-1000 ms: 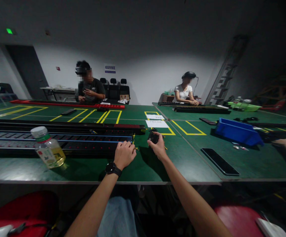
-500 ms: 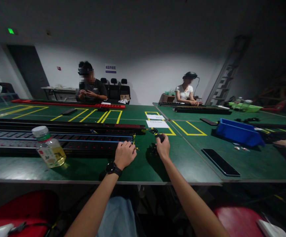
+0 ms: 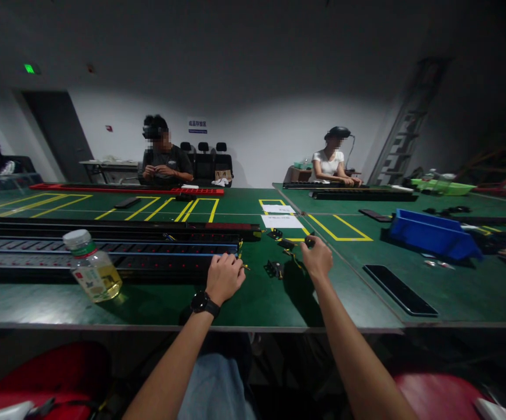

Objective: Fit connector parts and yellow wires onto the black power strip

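My left hand (image 3: 225,279), with a watch at the wrist, is closed over the right end of a long black strip (image 3: 165,262) dotted with red. Thin yellow wires (image 3: 243,263) stick out past its fingertips. To the right, my right hand (image 3: 317,258) is closed over the table, pinching a small black part (image 3: 309,239) with a dark connector and yellow wires (image 3: 295,259) just left of it. Between the hands lies a black perforated bracket (image 3: 274,269). A similar small bracket (image 3: 274,234) sits farther back, by the white paper.
A drink bottle (image 3: 93,268) stands among the strips at left. A phone (image 3: 399,290) and a blue bin (image 3: 430,234) lie right. White paper labels (image 3: 283,221) rest on the green table (image 3: 349,280). Co-workers sit opposite; another person's hand shows at the right edge.
My right hand has moved right, away from the bracket, which now shows uncovered, as do the connector and wires. My left hand keeps its place on the strip. The view has shifted slightly.
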`<state>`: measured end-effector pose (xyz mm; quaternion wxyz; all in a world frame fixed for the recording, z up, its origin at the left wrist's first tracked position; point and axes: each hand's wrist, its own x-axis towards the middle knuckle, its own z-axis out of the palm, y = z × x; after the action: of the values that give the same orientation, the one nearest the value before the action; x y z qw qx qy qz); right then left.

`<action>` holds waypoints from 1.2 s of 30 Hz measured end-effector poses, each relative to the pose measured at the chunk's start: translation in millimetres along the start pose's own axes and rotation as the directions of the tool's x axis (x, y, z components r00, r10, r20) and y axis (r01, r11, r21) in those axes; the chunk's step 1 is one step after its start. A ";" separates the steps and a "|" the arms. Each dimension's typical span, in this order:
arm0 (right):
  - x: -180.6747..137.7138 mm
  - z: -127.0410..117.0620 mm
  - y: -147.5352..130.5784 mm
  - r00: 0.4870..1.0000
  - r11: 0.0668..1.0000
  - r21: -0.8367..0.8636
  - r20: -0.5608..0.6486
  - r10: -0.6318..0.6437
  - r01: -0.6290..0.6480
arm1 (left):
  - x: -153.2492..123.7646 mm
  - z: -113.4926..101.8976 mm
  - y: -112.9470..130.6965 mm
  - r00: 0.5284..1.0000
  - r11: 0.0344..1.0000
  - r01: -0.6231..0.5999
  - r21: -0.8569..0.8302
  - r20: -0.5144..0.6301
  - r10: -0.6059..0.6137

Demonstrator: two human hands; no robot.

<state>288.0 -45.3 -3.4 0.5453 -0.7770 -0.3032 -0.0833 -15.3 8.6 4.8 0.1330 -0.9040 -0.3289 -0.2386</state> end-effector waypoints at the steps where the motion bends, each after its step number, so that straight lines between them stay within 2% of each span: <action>1: 6.8 -2.5 4.6 1.000 1.000 0.010 0.010 0.009 -0.009 | 0.0 -0.1 0.0 1.000 1.000 0.001 -0.002 0.002 -0.001; 5: 21.2 -7.1 24.3 0.999 0.997 0.069 0.032 0.016 -0.018 | 0.6 -0.8 0.6 1.000 1.000 0.014 -0.013 0.009 -0.014; 10: 17.9 -2.5 39.5 0.990 0.984 -0.174 0.132 0.054 -0.030 | 1.3 -1.7 1.3 1.000 1.000 0.016 -0.003 0.013 -0.016; 15: 15.9 1.3 47.2 0.983 0.969 -0.240 0.185 -0.006 0.051 | 1.6 -1.4 1.2 1.000 1.000 0.011 0.011 0.008 -0.011; 19: 12.1 -3.6 42.7 0.965 0.922 -0.372 0.263 -0.003 0.105 | 1.2 -0.1 0.8 1.000 1.000 0.007 0.026 -0.009 -0.007; 22: 3.0 -6.4 28.6 0.967 0.901 -0.374 0.208 -0.150 0.220 | 0.9 0.3 0.6 1.000 1.000 0.006 0.026 -0.018 -0.006; 24: -6.1 -5.5 16.9 0.907 0.883 -0.259 0.271 -0.324 0.392 | 0.8 0.0 0.6 1.000 1.000 0.005 0.015 -0.016 -0.005; 25: -11.1 -4.2 11.4 0.846 0.859 -0.170 0.344 -0.408 0.484 | 0.8 -0.2 0.7 1.000 1.000 0.006 0.009 -0.014 -0.005; 27: -20.5 -0.7 2.8 0.693 0.797 -0.001 0.495 -0.524 0.604 | 0.8 -0.6 1.0 1.000 1.000 0.007 0.001 -0.011 -0.007; 28: -24.4 1.1 0.0 0.634 0.776 0.047 0.547 -0.547 0.629 | 0.8 -0.8 1.1 1.000 1.000 0.009 -0.002 -0.010 -0.009; 29: -27.3 2.8 -1.6 0.599 0.765 0.065 0.582 -0.550 0.640 | 0.8 -0.9 1.2 1.000 1.000 0.012 -0.005 -0.009 -0.012; 30: -29.0 4.1 -2.0 0.587 0.764 0.060 0.601 -0.542 0.643 | 0.8 -0.9 1.3 1.000 1.000 0.015 -0.008 -0.009 -0.015; 34: -26.9 5.4 3.6 0.617 0.786 0.014 0.611 -0.496 0.619 | 0.6 -0.9 1.1 1.000 1.000 0.015 -0.013 -0.005 -0.015; 36: -23.9 4.9 7.2 0.614 0.803 0.024 0.632 -0.473 0.595 | 0.5 -1.1 1.0 1.000 1.000 0.012 -0.014 -0.006 -0.012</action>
<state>271.9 -51.6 -22.1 0.2914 -0.6817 -0.6709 -0.0158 -14.7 7.7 5.9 0.1262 -0.9021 -0.3325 -0.2444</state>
